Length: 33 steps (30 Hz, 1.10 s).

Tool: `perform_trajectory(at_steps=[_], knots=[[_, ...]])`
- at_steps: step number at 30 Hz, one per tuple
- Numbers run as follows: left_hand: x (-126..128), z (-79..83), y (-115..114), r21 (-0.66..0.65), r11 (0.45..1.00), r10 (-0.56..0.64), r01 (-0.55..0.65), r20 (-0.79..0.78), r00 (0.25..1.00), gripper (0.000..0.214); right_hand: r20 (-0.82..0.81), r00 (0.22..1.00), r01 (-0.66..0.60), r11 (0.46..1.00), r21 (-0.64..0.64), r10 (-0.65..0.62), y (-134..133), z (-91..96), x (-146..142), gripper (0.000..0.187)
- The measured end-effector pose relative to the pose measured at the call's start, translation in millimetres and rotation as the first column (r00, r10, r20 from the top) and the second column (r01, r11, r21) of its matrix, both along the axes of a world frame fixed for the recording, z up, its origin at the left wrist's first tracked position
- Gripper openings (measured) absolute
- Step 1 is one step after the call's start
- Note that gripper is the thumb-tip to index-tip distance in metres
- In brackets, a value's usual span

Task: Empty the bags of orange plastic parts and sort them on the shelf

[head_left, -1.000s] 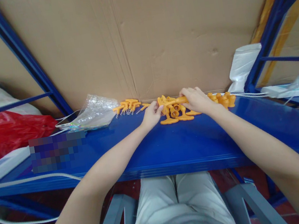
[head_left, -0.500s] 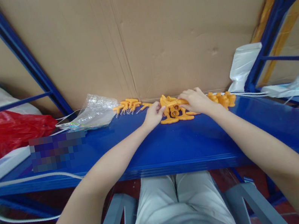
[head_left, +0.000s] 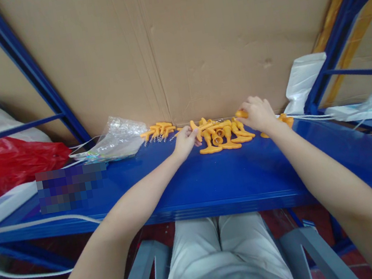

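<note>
Bare arms (head_left: 139, 200) stretched forward; left hand (head_left: 185, 143) pinching, right hand (head_left: 259, 115) curled, palm down.

Glossy blue paint gleamed on the smooth bench (head_left: 180, 188), metal by the look of it, right up to the front edge! Along the back edge, the orange pieces (head_left: 231, 142) showed smooth, faintly shiny plastic, and left of them the metal spirals (head_left: 160, 139) glinted. Further left, a clear plastic bag (head_left: 118, 139) crinkled brightly (and how it caught the light!), while a red bag (head_left: 15, 163) shone in glossy folds. Behind the back edge stood matt brown cardboard (head_left: 213, 44), lightly dented; below the front edge, soft cloth trousers (head_left: 197, 247).
</note>
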<state>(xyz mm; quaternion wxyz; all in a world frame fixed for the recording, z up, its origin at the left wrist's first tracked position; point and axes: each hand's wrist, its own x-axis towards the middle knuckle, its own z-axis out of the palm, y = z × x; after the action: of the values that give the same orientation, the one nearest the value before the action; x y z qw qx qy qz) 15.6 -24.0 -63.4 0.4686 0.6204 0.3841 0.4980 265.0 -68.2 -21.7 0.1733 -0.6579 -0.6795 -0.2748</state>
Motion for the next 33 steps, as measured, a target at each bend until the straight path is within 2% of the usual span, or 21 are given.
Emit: perform_trajectory(at_steps=[4,8,12,16,22,33], knots=[[1.1,-1.1,-0.6,0.011,1.000,-0.016,0.016,0.020,1.000,0.025,-0.171,0.955,0.221,0.964,-0.145,-0.244,-5.2,13.2,9.3,0.036],[1.4,-2.4,0.4,0.005,1.000,-0.008,0.008,0.015,1.000,0.023,-0.183,0.905,0.323,0.900,-0.292,-0.384,-9.4,20.6,17.5,0.037],[1.0,-4.2,2.9,0.007,1.000,-0.010,0.010,0.014,1.000,0.025,-0.152,0.900,0.325,0.862,-0.390,-0.409,-7.9,22.1,27.9,0.038],[1.0,-4.1,2.4,0.017,1.000,-0.026,0.026,0.019,0.999,0.025,-0.107,0.912,0.304,0.830,-0.467,-0.395,-1.8,20.5,37.3,0.031],[0.5,-2.6,0.7,0.009,1.000,-0.018,0.018,0.014,1.000,0.025,-0.068,0.901,0.289,0.712,-0.640,-0.428,3.5,16.0,43.2,0.020],[-1.5,-5.2,4.5,0.011,1.000,-0.025,0.025,0.012,1.000,0.026,-0.057,0.899,0.279,0.670,-0.688,-0.434,2.4,14.2,54.0,0.013]])
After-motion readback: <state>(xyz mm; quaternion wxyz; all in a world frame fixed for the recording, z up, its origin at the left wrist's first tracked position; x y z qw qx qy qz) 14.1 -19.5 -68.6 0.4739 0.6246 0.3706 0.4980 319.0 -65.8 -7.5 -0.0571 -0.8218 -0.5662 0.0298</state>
